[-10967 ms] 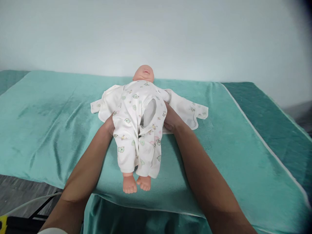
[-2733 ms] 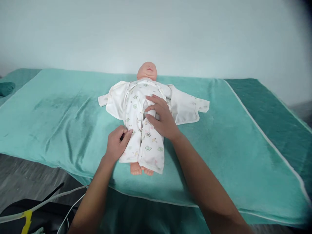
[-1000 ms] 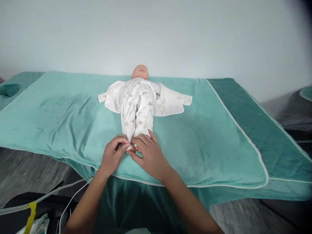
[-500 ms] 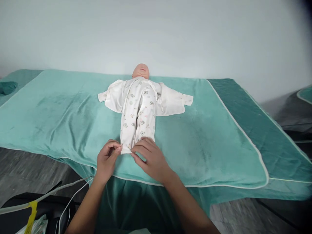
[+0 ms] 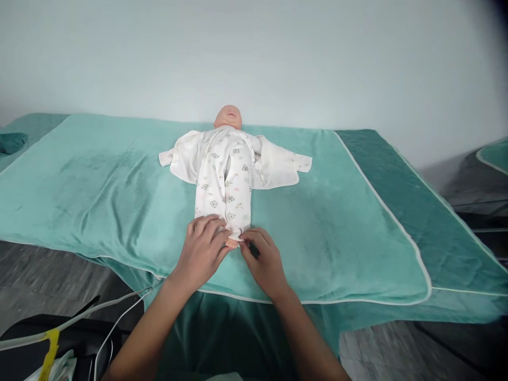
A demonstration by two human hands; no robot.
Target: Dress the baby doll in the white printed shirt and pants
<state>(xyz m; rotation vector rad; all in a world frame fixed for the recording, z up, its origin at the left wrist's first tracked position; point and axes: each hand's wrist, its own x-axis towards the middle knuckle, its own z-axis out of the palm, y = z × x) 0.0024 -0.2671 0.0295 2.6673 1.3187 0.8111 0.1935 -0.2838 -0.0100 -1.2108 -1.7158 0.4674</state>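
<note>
A baby doll (image 5: 228, 117) lies on its back, head toward the wall, with white printed trousers (image 5: 214, 185) laid over its front and legs. Under them a white top (image 5: 275, 164) spreads open to both sides, sleeves outstretched. My right hand (image 5: 265, 259) pinches the trouser cuff on the doll's right-side leg in the picture. My left hand (image 5: 204, 248) grips the same cuff from the other side, its fingers across the other leg's end. A bare doll foot (image 5: 231, 243) pokes out between my hands.
A light green blanket (image 5: 99, 159) covers the bed, over a darker green sheet (image 5: 428, 211). A pale wall (image 5: 254, 53) stands behind. At the lower left are a black chair (image 5: 24, 328), a hose with a yellow tag (image 5: 51, 352) and a thin white cable (image 5: 123, 316).
Both hands have shifted right from the left trouser cuff to the right one. A doll foot now shows at the right cuff. The left cuff is covered by my left hand.
</note>
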